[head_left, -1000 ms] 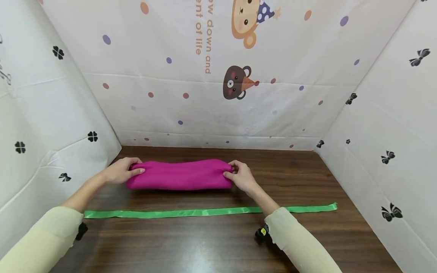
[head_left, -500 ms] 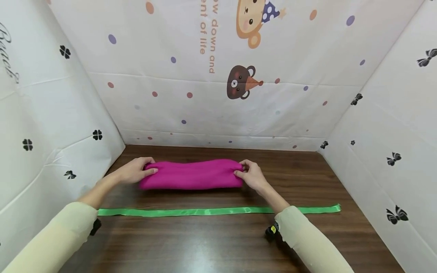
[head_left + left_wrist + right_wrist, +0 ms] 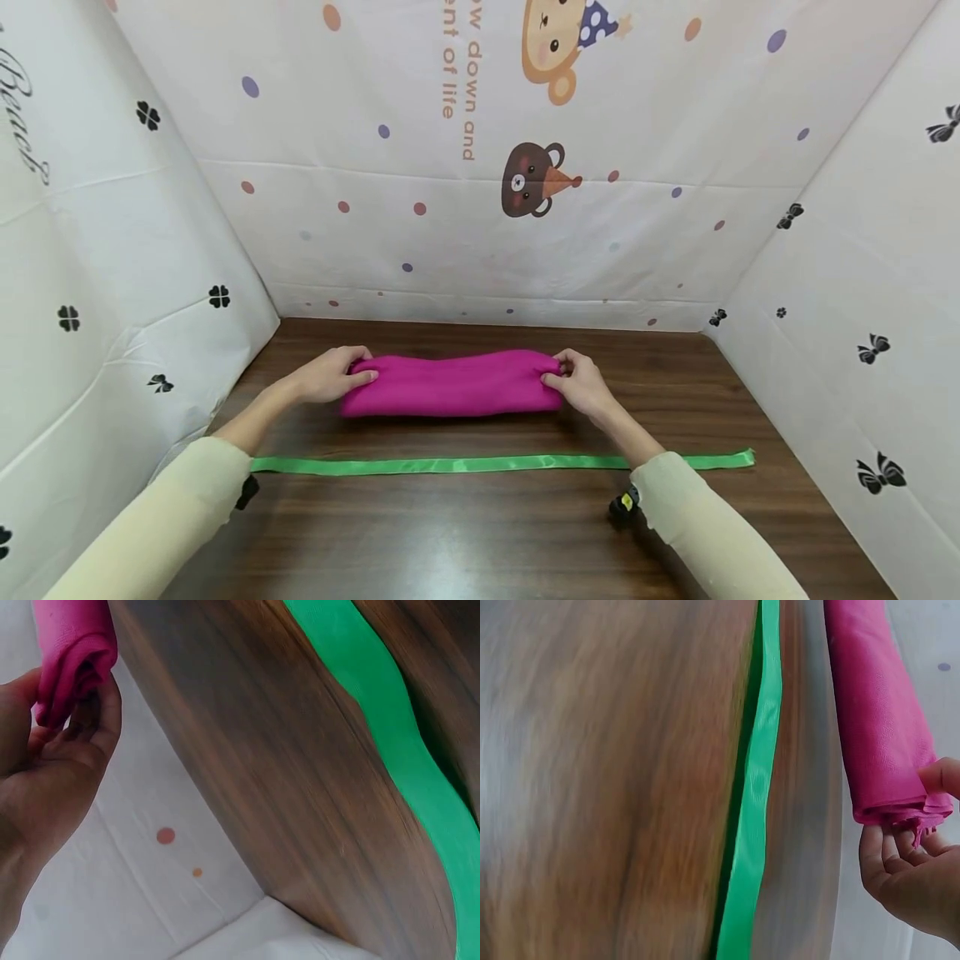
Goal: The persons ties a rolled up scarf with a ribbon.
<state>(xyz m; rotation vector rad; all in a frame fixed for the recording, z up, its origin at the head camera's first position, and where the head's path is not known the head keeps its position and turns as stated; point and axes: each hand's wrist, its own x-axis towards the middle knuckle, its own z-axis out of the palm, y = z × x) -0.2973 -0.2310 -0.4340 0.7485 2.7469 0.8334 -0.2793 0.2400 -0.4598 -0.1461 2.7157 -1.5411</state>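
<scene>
A rolled magenta cloth (image 3: 453,387) spans the gap between my two hands, over the back part of the table. My left hand (image 3: 330,377) grips its left end, thumb on the near side and fingers behind. At the other end my right hand (image 3: 585,385) pinches the roll between thumb and fingers. In the right wrist view, layered folds and a few frayed strands show at the end of the roll (image 3: 889,750). Nearer to me, a shiny green ribbon (image 3: 442,465) lies stretched from left to right on the table, partly covered by both forearms.
The dark wood table (image 3: 420,533) meets a white printed backdrop (image 3: 450,233) at the back. White sheets with black clover and bow prints close off the left (image 3: 97,275) and right sides (image 3: 847,275). A black wrist device (image 3: 624,507) sits under the right sleeve.
Both hands have carried the rolled cloth to the right, keeping their hold on its ends. The green ribbon lies in place; the head view has shifted slightly.
</scene>
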